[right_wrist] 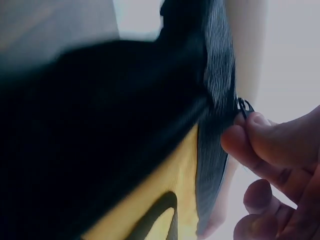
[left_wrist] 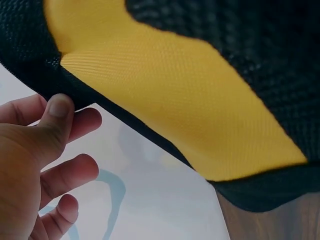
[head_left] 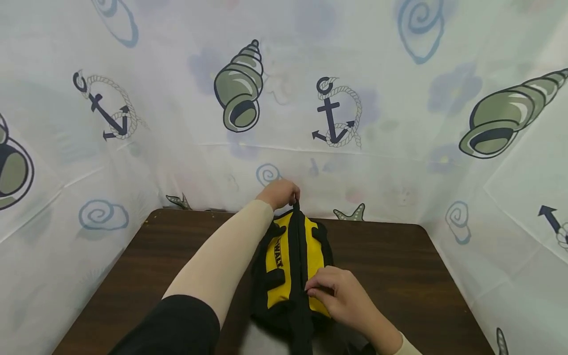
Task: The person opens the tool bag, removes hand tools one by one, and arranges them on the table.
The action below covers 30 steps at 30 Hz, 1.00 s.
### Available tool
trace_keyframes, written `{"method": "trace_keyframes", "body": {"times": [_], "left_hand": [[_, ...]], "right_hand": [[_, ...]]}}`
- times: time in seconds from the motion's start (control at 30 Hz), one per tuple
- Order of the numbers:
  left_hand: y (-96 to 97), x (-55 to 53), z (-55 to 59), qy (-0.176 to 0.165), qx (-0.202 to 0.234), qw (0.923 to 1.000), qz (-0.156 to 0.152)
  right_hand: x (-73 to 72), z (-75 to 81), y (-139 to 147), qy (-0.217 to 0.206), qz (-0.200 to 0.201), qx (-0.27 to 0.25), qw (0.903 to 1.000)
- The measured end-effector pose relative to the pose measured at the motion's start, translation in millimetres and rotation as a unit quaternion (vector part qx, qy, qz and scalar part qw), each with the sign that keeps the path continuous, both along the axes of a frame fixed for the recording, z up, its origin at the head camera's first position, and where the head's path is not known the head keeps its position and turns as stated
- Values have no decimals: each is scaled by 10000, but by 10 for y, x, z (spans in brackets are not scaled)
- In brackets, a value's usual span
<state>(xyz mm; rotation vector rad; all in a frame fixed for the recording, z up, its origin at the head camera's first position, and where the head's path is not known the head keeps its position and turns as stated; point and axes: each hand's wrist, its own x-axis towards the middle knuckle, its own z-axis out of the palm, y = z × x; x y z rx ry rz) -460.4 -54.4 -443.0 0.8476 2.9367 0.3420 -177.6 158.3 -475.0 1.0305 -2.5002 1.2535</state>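
A yellow and black tool bag [head_left: 273, 291] with lettering ending in "WALT" stands on the table, its black zipper strip running lengthwise along the top. My left hand [head_left: 281, 193] reaches to the far end and pinches the black strip's end tab [left_wrist: 80, 95] between thumb and forefinger, its other fingers loosely bent. Nearer to me, my right hand [head_left: 341, 296] pinches the small dark zipper pull [right_wrist: 244, 106] on the strip. In the right wrist view the pull shows partly above the thumb and forefinger. The bag's inside is hidden.
The dark brown wooden table [head_left: 381, 266] extends to both sides of the bag. A white cloth [head_left: 293, 29] printed with shells and anchors hangs behind and beside it. Something pale [head_left: 262, 340] lies at the bag's near end.
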Motion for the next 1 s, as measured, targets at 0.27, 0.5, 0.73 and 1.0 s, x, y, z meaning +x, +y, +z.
{"method": "trace_keyframes", "body": {"times": [0.27,0.5,0.73,1.0], "left_hand": [[3,1,37,59,45,10000,18],[-42,-42,13,119,43,9998,-135],[-137,-38,-83,41,321,9991,-258],[-229,137,-86,456,482,9941,-860]], "right_hand": [[377,-26,47,495,1283,9,9905],[455,130,16,169,2097,1022,9723],[385,180,-11,-577,2119,1501,9640],[297,181,75,-986,1931,1454,9653]]}}
